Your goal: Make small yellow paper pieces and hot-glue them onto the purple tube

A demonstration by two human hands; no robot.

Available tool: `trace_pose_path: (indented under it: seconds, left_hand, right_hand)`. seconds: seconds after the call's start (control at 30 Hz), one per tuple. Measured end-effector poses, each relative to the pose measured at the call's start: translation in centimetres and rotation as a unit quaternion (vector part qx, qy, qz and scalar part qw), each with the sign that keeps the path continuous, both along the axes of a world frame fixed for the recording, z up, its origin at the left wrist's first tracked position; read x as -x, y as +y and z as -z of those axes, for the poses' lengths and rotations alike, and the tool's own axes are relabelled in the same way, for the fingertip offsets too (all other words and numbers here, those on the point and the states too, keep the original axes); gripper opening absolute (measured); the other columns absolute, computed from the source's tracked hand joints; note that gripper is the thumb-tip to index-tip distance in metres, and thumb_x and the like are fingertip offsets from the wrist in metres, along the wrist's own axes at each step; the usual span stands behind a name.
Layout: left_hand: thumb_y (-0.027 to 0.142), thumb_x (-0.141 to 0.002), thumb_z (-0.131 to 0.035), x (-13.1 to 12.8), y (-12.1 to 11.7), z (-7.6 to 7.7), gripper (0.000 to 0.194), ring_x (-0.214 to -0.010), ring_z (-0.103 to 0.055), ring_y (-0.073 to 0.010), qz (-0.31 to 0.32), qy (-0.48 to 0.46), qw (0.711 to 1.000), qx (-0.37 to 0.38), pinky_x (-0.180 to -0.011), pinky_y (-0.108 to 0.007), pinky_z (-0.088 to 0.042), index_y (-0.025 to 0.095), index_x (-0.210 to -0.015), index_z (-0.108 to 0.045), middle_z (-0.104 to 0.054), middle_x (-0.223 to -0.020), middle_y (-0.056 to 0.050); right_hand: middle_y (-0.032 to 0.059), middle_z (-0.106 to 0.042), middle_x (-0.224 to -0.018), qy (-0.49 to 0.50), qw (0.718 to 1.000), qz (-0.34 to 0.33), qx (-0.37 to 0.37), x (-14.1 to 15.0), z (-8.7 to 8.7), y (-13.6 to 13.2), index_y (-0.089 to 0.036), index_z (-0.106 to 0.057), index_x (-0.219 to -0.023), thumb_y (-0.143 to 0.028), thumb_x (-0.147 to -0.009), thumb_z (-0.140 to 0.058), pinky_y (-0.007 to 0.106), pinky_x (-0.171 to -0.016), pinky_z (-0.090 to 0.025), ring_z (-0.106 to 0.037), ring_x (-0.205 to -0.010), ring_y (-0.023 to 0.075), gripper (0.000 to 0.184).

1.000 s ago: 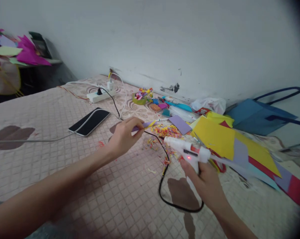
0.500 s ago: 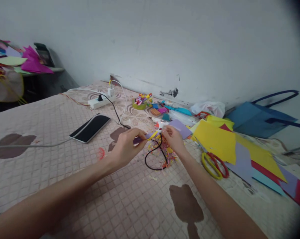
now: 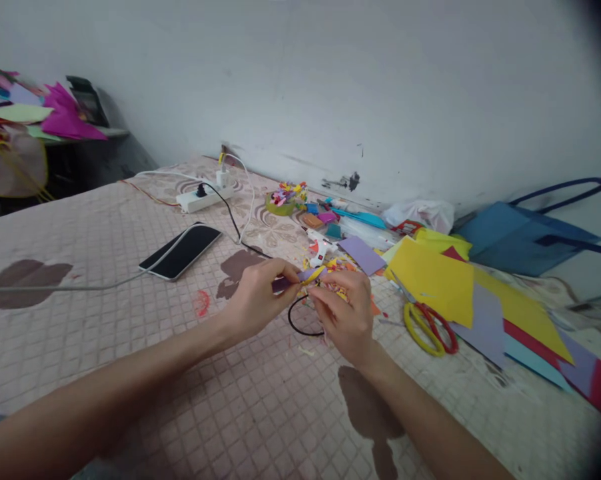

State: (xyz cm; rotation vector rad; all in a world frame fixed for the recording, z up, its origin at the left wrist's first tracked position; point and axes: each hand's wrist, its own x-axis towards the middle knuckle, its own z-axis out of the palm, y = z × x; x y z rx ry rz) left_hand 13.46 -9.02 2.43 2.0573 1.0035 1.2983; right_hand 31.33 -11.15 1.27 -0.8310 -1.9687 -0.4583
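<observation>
My left hand [image 3: 263,297] is closed in a pinch on a purple paper strip [image 3: 306,274] with a narrow yellow strip [image 3: 312,277] lying slantwise across it. My right hand [image 3: 348,310] is at the right end of this piece, thumb and fingertips closed around its edge; the exact grip is partly hidden. Just beyond the hands lies a white glue gun [image 3: 321,248] with a red switch. Its black cord [image 3: 300,330] loops under my hands. Small colourful paper scraps [image 3: 341,267] are heaped behind my right hand.
Scissors [image 3: 430,328] with yellow and red handles lie at right, beside yellow paper sheets [image 3: 430,280]. A phone [image 3: 183,252] and a white power strip [image 3: 205,199] are at left. A blue bag [image 3: 520,237] stands by the wall. A tape roll [image 3: 279,205] holds colourful pieces.
My right hand has come away from beside the glue gun, toward me, onto the end of the paper strip. My left hand keeps its pinch, shifted slightly right.
</observation>
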Motion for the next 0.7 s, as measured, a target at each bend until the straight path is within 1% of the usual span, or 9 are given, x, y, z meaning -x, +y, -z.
trace_pose_path:
  seconds: [0.23,0.4,0.6,0.7]
  left_hand:
    - [0.012,-0.076,-0.061,0.08,0.08,0.17,0.002,-0.070,-0.062,-0.0120,0.005,0.000,1.000,-0.006,-0.061,-0.022,-0.048,0.015,-0.077,-0.062,-0.069,-0.079,-0.004]
    - [0.013,-0.077,-0.060,0.07,-0.02,0.16,0.003,-0.073,-0.063,-0.0123,0.014,-0.011,1.000,0.002,-0.063,-0.022,-0.049,0.015,-0.078,-0.061,-0.069,-0.083,-0.004]
    - [0.012,-0.075,-0.061,0.06,-0.15,-0.05,0.004,-0.071,-0.063,-0.0120,-0.002,0.005,1.000,-0.010,-0.062,-0.023,-0.048,0.016,-0.076,-0.062,-0.070,-0.080,-0.002]
    - [0.011,-0.074,-0.062,0.06,-0.15,-0.08,0.005,-0.070,-0.063,-0.0124,-0.006,0.007,1.000,-0.019,-0.061,-0.023,-0.048,0.016,-0.076,-0.061,-0.070,-0.078,-0.002]
  right_hand:
    - [0.0050,-0.057,-0.097,0.001,1.000,0.008,-0.005,0.26,-0.03,0.07,-0.025,-0.062,-0.096,-0.010,-0.080,-0.063,0.043,-0.085,-0.046,-0.055,-0.095,0.0222,0.022]
    - [0.0054,-0.058,-0.101,-0.006,1.000,0.023,-0.013,0.30,-0.11,0.05,-0.025,-0.065,-0.095,-0.012,-0.078,-0.066,0.042,-0.085,-0.044,-0.054,-0.096,0.0227,0.021]
    - [0.0030,-0.059,-0.102,-0.005,1.000,0.024,0.011,0.23,-0.13,0.06,-0.031,-0.064,-0.097,-0.013,-0.079,-0.064,0.044,-0.086,-0.043,-0.053,-0.099,0.0234,0.025]
    - [0.0028,-0.059,-0.102,-0.001,1.000,0.021,0.020,0.26,-0.14,0.09,-0.032,-0.064,-0.098,-0.013,-0.080,-0.064,0.044,-0.085,-0.043,-0.053,-0.099,0.0235,0.027]
